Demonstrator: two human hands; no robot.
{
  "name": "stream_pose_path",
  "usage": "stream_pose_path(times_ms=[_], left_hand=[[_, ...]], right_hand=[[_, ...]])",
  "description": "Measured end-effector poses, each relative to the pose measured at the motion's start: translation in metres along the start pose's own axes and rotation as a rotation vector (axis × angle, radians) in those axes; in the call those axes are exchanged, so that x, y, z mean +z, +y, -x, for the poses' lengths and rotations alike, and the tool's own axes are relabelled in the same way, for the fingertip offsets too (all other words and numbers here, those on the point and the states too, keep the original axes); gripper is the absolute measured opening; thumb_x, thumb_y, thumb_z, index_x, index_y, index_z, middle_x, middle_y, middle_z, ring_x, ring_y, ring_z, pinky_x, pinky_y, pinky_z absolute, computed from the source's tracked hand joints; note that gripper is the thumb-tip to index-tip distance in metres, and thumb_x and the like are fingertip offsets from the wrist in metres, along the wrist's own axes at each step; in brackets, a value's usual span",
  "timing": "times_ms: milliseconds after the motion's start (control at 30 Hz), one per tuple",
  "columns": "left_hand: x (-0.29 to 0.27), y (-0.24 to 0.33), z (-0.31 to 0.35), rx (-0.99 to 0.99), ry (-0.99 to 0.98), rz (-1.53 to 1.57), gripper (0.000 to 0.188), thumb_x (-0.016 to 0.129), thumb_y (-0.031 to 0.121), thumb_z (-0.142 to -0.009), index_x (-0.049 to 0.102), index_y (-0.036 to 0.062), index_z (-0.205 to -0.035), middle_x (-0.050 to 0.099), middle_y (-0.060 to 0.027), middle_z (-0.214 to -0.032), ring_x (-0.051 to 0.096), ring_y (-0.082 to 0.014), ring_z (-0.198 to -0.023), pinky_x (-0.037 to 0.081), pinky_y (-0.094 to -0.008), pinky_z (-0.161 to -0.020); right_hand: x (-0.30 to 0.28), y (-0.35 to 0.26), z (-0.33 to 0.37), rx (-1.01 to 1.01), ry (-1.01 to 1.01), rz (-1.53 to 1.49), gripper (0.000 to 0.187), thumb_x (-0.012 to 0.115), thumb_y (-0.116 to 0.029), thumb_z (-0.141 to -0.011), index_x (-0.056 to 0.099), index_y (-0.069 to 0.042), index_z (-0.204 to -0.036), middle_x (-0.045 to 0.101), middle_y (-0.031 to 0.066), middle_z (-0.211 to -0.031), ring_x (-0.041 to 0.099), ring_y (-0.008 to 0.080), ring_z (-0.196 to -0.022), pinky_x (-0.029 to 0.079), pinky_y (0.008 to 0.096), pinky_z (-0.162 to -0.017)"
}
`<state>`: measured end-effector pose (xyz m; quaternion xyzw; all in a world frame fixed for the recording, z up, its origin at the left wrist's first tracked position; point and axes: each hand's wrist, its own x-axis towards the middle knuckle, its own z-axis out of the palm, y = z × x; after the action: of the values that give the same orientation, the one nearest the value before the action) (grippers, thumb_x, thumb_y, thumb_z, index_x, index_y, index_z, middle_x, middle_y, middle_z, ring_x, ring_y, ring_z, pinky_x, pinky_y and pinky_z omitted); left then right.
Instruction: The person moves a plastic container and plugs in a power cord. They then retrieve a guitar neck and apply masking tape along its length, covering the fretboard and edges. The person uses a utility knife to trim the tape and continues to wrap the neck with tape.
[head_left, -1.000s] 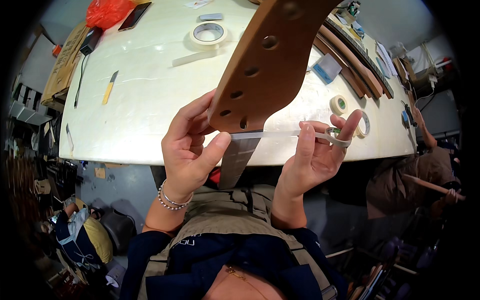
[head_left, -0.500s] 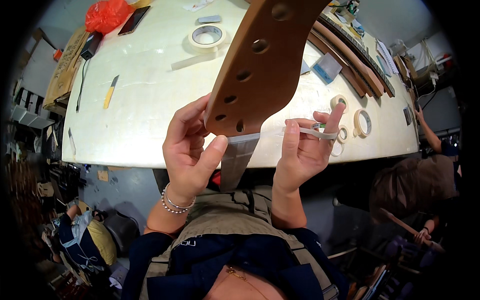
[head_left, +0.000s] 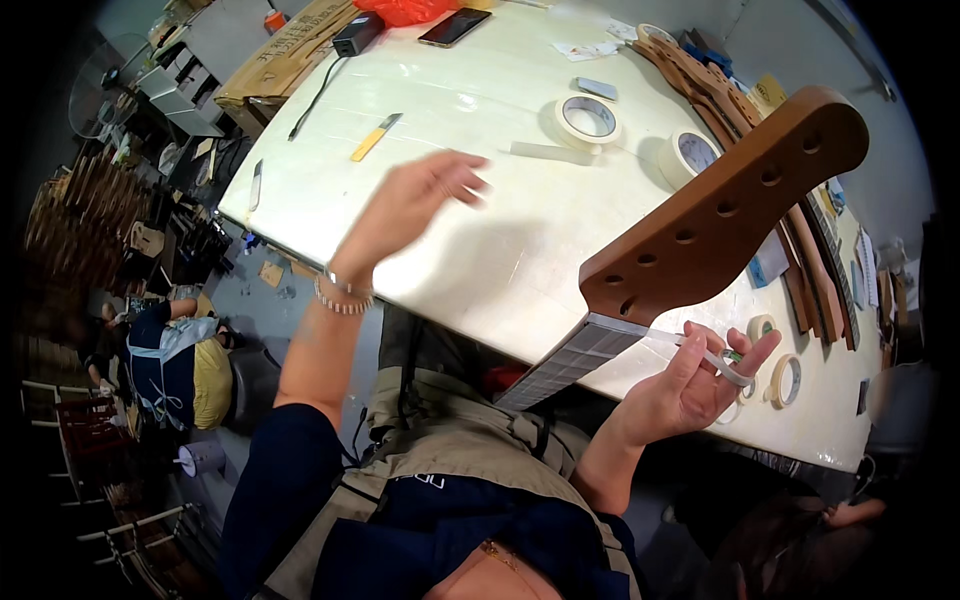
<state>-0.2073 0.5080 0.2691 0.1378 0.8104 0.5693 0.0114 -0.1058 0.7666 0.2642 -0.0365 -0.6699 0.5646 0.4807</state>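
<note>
A brown guitar neck [head_left: 700, 225] slants up from my lap past the table edge, its headstock pierced by several round holes. Pale masking material covers its fretboard [head_left: 575, 358]. My right hand [head_left: 670, 400] is closed on a small roll of tape [head_left: 738, 358], looped about its fingers. From this roll a narrow strip [head_left: 662, 338] stretches to the fretboard, by the headstock's base. My left hand [head_left: 412, 205], slightly blurred, is empty over the table with its fingers apart. The yellow utility knife [head_left: 375, 138] lies just beyond it.
Rolls of masking tape [head_left: 588, 120] lie on the white table [head_left: 450, 270], one with its end pulled out. More necks [head_left: 815, 270] are stacked at the right. A phone [head_left: 455, 27] and a black adapter [head_left: 358, 34] sit at the back. A co-worker [head_left: 175, 370] is at the lower left.
My left hand has let go of the guitar neck and moved out over the table toward the knife. The view has turned, and the neck now tilts to the right.
</note>
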Motion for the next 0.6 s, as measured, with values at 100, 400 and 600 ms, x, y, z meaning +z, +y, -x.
stream_pose_path(times_ms=[100, 400, 600], left_hand=[[-0.079, -0.08, -0.031, -0.21, 0.469, -1.047, 0.027, 0.053, 0.025, -0.089, 0.062, 0.0013, -0.095, 0.063, -0.0153, -0.091, 0.06, -0.03, -0.086, 0.047, -0.0369, -0.081], [-0.103, -0.065, -0.05, -0.207, 0.385, -0.506, 0.029, 0.073, 0.014, -0.071, 0.066, 0.0037, -0.097, 0.06, -0.0023, -0.064, 0.057, -0.011, -0.059, 0.046, -0.0241, -0.056], [0.012, 0.066, 0.064, 0.13, 0.195, 0.377, 0.023, 0.061, 0.012, -0.077, 0.045, 0.0004, -0.089, 0.055, -0.0114, -0.067, 0.054, -0.0132, -0.051, 0.045, -0.0206, -0.048]], right_hand=[[0.004, -0.008, 0.003, 0.023, -0.029, -0.029, 0.065, 0.052, 0.005, -0.082, 0.019, 0.005, -0.139, 0.052, 0.0092, -0.094, 0.05, 0.0086, -0.08, 0.043, 0.0261, -0.082], [0.0, -0.008, -0.002, 0.005, -0.117, -0.083, 0.074, 0.053, 0.01, -0.08, 0.011, 0.005, -0.141, 0.042, 0.0116, -0.111, 0.053, 0.0113, -0.077, 0.037, 0.0213, -0.078], [0.002, -0.005, -0.006, 0.009, -0.104, -0.347, 0.08, 0.06, 0.014, -0.073, 0.017, 0.003, -0.14, 0.041, 0.0093, -0.11, 0.055, 0.0142, -0.075, 0.042, 0.0224, -0.067]])
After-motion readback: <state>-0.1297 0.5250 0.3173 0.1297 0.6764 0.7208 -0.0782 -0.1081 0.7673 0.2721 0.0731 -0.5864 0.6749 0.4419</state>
